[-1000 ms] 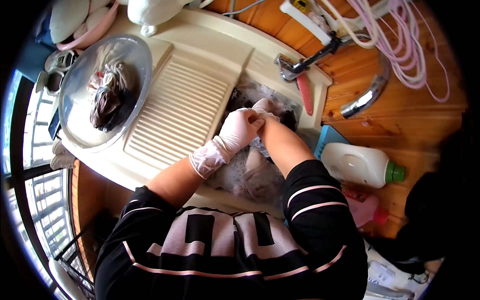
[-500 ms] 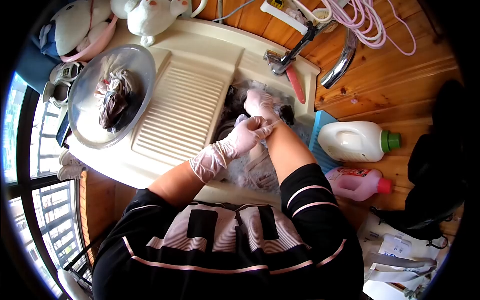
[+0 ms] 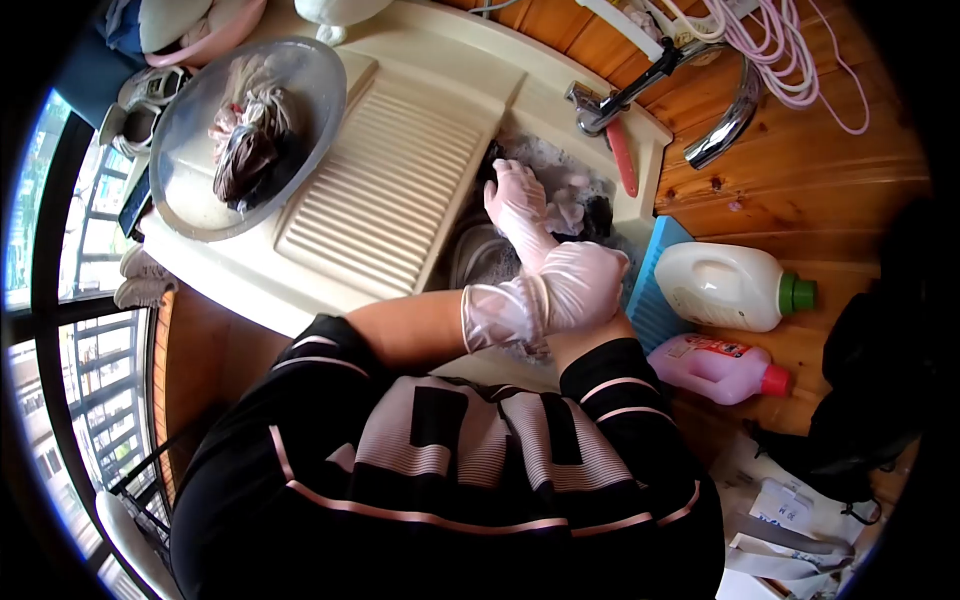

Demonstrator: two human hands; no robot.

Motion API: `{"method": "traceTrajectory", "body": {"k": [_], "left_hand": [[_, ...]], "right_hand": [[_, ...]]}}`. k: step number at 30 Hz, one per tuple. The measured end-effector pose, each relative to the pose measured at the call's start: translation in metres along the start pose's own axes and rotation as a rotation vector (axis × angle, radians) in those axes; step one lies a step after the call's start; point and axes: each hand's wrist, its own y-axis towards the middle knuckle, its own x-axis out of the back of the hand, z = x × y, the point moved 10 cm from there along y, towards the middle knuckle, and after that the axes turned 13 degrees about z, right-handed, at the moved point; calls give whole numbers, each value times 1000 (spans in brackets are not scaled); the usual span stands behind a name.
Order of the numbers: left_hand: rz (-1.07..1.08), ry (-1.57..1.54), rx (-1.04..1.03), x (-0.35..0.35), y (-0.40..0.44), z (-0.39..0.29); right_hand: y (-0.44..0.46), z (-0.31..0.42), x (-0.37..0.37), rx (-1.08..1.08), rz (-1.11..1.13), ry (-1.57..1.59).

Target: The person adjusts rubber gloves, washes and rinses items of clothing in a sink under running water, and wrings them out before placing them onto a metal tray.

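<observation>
Both my hands wear thin, whitish disposable gloves. My left hand point(image 3: 588, 285) is closed at my right forearm, on the cuff end of the right glove point(image 3: 530, 235); its fingertips are partly hidden. Over the sink basin, my right hand point(image 3: 515, 192) points away from me with its fingers apart and holds nothing. Below it, dark and light wet clothes point(image 3: 480, 255) lie in foamy water point(image 3: 545, 150), partly covered by my arms.
Left of the basin is a ribbed washboard point(image 3: 365, 175); a clear tub point(image 3: 190, 215) with balled-up clothes stands beyond it. A chrome faucet point(image 3: 715, 145) arches at the upper right. A white bottle point(image 3: 720, 285) and a pink bottle point(image 3: 708, 368) lie beside a blue board point(image 3: 655, 285).
My left hand has slid from the right wrist up the forearm, drawing the glove cuff with it. My right fingers have spread from a curled shape. The view has shifted slightly.
</observation>
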Motion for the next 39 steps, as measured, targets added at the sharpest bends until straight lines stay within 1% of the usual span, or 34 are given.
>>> {"method": "traceTrajectory", "body": {"k": [1,2,3,4,6,7,8,9,10,12,13,16,17,18,20,22,23,26,27,30,31,32,34,35,36,38,39], "left_hand": [[-92,117,96,19,-11,-9],[-100,90,112,35,-17,-16],[-108,62,129,52,-23,-23],[-117,35,146,68,-29,-30],[98,-342,-443,102,-38,-28],[204,-528,-742,116,-51,-31],[54,-615,-791,123,-51,-12],[36,-669,-623,113,-36,13],[16,-719,-451,105,-24,36],[-78,-623,-424,109,-16,50],[-105,-526,-488,110,-16,47],[-185,-424,-583,114,-17,33],[-114,-473,-540,110,-13,35],[-106,-497,-535,109,-11,37],[-85,-548,-525,101,-8,41],[-159,-525,-519,101,-15,42],[-195,-512,-517,101,-17,43],[152,-1044,-385,63,-6,62],[381,-1176,-354,59,-7,55],[715,-1340,-205,53,-36,44],[578,-1069,-508,57,-38,34],[623,-1176,-518,41,-49,35],[754,-1110,-500,34,-50,22],[602,-1118,-414,25,-40,29],[645,-1112,-423,26,-32,24],[628,-1238,-373,27,-9,25],[638,-1177,-280,37,-4,29]], "right_hand": [[-2,-6,7,-56,-50,16],[2,-15,15,-113,-106,33],[13,-46,8,-99,-224,200],[26,-75,-1,-116,-152,492],[30,-117,-1,-182,-277,999],[30,-122,1,-209,-233,1300],[28,-114,12,-236,-185,1601],[23,-103,32,-243,-186,1740],[27,-104,37,-188,-208,1882],[33,-100,44,-128,-244,2178],[33,-99,44,-170,-286,2257],[27,-98,35,-316,-413,2457],[25,-102,25,-372,-452,2503],[22,-106,14,-431,-494,2549],[18,-110,-4,-508,-474,2570],[11,-111,-17,-574,-481,2569],[7,-117,-20,-631,-524,2573],[5,-121,-10,-560,-554,2551],[7,-124,-9,-520,-558,2558],[11,-127,-1,-455,-519,2530],[16,-129,9,-331,-437,2447],[18,-135,13,-334,-349,2196],[24,-146,4,-397,-255,1677],[32,-139,-6,-322,-120,1587],[41,-131,-21,-304,-1,1525],[72,-171,-63,-126,47,1404],[75,-189,-75,-142,27,1099]]}}
